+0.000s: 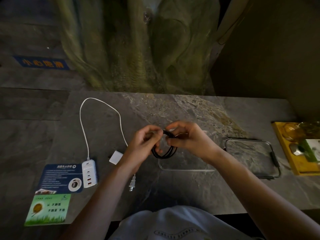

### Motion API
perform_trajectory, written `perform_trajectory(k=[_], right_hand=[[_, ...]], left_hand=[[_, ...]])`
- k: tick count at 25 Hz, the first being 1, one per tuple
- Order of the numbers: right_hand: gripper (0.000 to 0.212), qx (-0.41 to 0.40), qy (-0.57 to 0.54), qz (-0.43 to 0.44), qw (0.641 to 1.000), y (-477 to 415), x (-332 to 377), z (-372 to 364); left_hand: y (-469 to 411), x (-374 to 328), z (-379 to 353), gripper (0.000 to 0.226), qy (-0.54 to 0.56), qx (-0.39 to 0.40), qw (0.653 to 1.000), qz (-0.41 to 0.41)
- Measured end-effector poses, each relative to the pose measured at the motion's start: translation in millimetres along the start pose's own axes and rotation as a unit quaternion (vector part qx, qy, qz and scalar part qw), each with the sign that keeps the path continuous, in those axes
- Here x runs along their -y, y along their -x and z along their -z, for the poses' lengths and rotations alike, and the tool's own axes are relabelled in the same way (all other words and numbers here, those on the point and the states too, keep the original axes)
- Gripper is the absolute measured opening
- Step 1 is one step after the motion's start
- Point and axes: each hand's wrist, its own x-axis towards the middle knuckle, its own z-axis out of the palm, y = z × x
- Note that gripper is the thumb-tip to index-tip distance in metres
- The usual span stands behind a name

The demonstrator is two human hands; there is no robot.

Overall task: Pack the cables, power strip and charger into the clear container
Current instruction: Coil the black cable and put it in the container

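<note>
A coiled black cable (165, 149) hangs between my two hands above the near-left corner of the clear container (187, 163). My left hand (143, 142) pinches the coil's left side and my right hand (187, 137) pinches its top. A white power strip (89, 173) lies at the left, its white cord (83, 122) looping back and round to a plug (132, 183) near my left forearm. A small white charger (115, 158) lies next to the strip.
The clear lid (251, 156) with dark clips lies right of the container. A yellow tray (297, 148) with small items sits at the far right edge. Two printed cards (58, 181) (48, 209) lie at the front left. A rock-like wall rises behind the stone table.
</note>
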Motion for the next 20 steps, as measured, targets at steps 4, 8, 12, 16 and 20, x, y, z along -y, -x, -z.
perform_trajectory(k=[4, 8, 12, 16, 20], right_hand=[[0.021, 0.006, 0.095, 0.013, 0.995, 1.7, -3.9, -3.0], [0.014, -0.005, 0.131, 0.008, 0.991, 1.1, -4.6, -3.4], [0.017, -0.001, 0.131, -0.008, 0.991, 3.7, -1.0, 2.6], [0.019, 0.001, 0.141, -0.002, 0.990, 4.6, -0.7, 7.5], [0.020, -0.011, 0.140, 0.010, 0.990, 6.7, -1.2, 5.6]], left_hand=[[-0.1, 1.0, 6.9, 0.012, -0.191, -0.020, 0.979, -0.065], [0.8, 3.9, 7.5, 0.020, -0.259, -0.023, 0.961, -0.089], [2.5, 5.8, 10.3, 0.018, -0.248, -0.015, 0.963, -0.101], [-1.1, 5.4, 13.9, 0.020, -0.259, -0.015, 0.958, -0.118], [-2.1, 12.5, 18.1, 0.023, -0.246, -0.028, 0.963, -0.109]])
